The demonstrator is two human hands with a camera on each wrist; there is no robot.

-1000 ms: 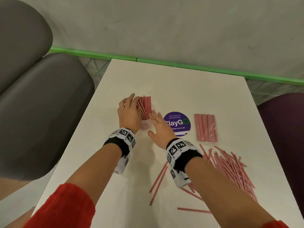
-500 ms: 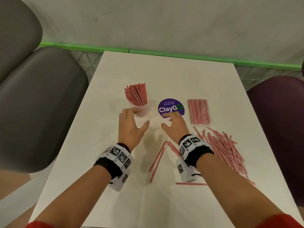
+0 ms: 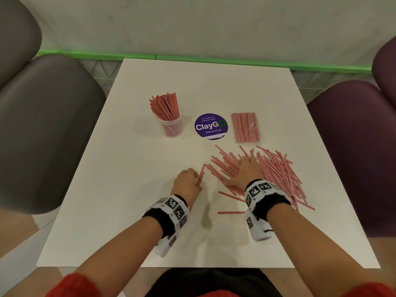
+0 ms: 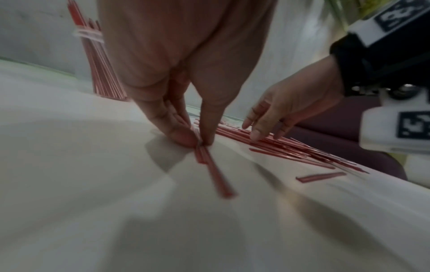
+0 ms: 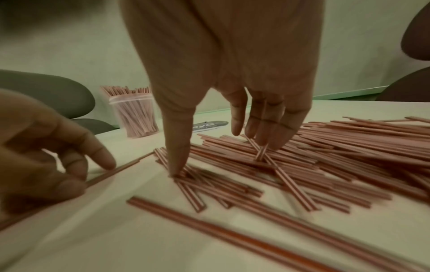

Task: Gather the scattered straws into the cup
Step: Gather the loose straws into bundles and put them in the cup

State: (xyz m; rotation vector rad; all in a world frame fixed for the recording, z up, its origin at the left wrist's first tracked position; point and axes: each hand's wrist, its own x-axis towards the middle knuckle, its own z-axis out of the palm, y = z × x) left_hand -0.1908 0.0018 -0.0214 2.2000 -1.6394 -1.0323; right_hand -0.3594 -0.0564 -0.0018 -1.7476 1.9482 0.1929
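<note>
Between the two hands, a couple of red-striped straws [image 3: 201, 175] are pinched against the table [image 3: 120, 189] by the thumb and fingertips of the left hand [image 3: 186, 182]. Just beside it, the right hand [image 3: 246, 174] is spread flat, fingers relaxed, on the scattered straws [image 3: 278, 174]. Well beyond the left hand, the cup [image 3: 170, 126] is seen upright, packed with straws.

On my feed, non-task items: white bench [image 3: 132, 189]; round purple "ClayGo" sticker [image 3: 211, 126] near its centre; packet of wrapped straws [image 3: 246, 127] at the sticker's 3 o'clock; grey chair [image 3: 42, 133] at the bench's 9 o'clock; purple chair [image 3: 351, 146] at 3 o'clock; green floor strip [image 3: 214, 60] at 12 o'clock.
</note>
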